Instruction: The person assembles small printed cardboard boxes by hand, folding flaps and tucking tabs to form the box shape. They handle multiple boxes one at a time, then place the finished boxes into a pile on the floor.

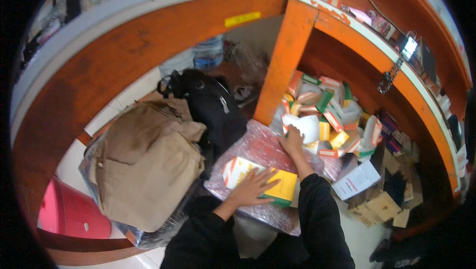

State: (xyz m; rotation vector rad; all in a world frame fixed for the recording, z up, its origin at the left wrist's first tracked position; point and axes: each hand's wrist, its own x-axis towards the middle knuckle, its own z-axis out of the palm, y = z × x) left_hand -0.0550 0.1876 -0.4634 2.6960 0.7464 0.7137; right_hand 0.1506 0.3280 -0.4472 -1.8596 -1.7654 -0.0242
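Observation:
My left hand (254,188) lies flat with its fingers spread across a yellow, white and green carton (283,183). That carton rests on a large bundle in clear bubble wrap (255,140), reddish underneath. Farther out, my right hand (293,142) reaches to the near edge of a heap of small folding cartons. Its fingers are bent at the edge of an opened carton (306,129) with a white inside, and they appear to pinch it; the fingertips are partly hidden. Many cartons in the heap (338,139) are opened, in white, orange, green and yellow.
At left lie a tan cloth jacket (148,165) and a black backpack (213,105). An orange wooden post (286,60) divides the shelving beyond. To the right stand a white box (356,179) and cardboard boxes (379,209). A pink bin (74,212) sits at far left.

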